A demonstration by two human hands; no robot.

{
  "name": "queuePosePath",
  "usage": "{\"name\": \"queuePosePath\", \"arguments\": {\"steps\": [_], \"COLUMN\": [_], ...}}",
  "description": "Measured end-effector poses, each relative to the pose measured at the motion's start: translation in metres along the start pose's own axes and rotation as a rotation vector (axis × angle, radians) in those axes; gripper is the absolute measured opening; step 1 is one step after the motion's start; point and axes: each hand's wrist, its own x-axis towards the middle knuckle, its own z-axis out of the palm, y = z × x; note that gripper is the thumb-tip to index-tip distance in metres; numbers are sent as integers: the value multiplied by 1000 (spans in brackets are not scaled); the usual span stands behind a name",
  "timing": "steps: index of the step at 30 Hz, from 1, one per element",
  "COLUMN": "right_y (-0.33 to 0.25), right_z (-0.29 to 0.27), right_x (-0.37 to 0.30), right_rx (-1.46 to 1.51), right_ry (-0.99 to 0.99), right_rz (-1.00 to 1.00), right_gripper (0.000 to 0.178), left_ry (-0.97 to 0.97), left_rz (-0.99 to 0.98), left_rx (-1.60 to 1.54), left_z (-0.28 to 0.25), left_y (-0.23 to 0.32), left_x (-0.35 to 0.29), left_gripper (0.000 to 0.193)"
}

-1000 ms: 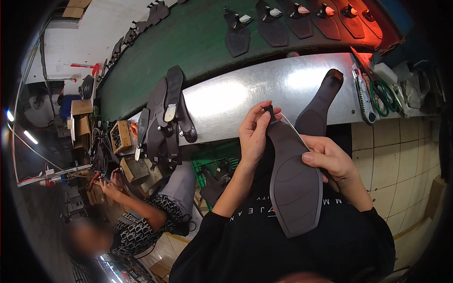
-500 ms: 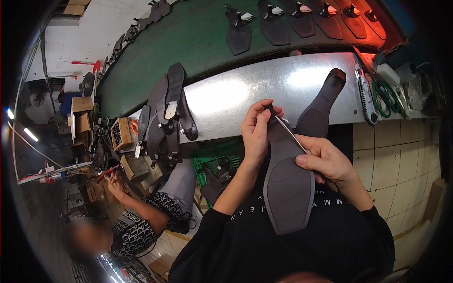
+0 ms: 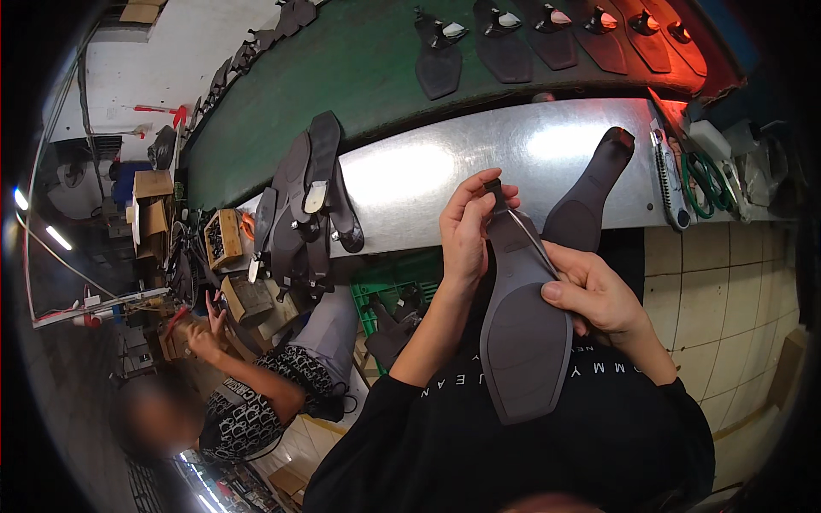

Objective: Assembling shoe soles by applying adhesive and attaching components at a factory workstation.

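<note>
A dark grey shoe sole [image 3: 528, 350] hangs in front of my chest, its broad, squared end toward me and its narrow end away. My left hand [image 3: 469, 227] pinches the black flap [image 3: 496, 198] at that narrow end between thumb and fingers. On the sole's right edge, my right hand [image 3: 592, 289] is closed round a thin, shiny metal tool [image 3: 536, 242] that slants up to the flap; its exact kind is not clear. A second dark sole [image 3: 575, 218] lies on the metal bench just beyond my right hand, its glossy black end pointing away.
A shiny metal bench [image 3: 410, 184] runs before me, with stacked sandal parts [image 3: 295, 205] at left. A utility knife [image 3: 670, 184] and green-handled scissors [image 3: 703, 184] lie at right. Sandals [image 3: 439, 64] line the green belt [image 3: 359, 77]. A co-worker [image 3: 256, 402] works at lower left.
My left fingers have shifted slightly on the flap, which now stands up more plainly. The tool's tip has moved slightly right. The co-worker's hands have moved.
</note>
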Motion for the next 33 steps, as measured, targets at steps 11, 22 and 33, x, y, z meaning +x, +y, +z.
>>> {"name": "queuePosePath", "arguments": {"steps": [11, 22, 33], "right_y": [-2, 0, 2], "right_z": [-2, -2, -4], "right_x": [0, 0, -2], "right_rx": [36, 37, 33], "right_ry": [13, 11, 41], "right_rz": [-19, -22, -33], "right_gripper": [50, 48, 47], "left_ry": [-4, 28, -24], "left_rz": [28, 24, -22], "left_rx": [86, 129, 127], "left_z": [-2, -6, -8], "left_y": [-7, -8, -14], "left_x": [1, 2, 5], "left_gripper": [29, 24, 22]}}
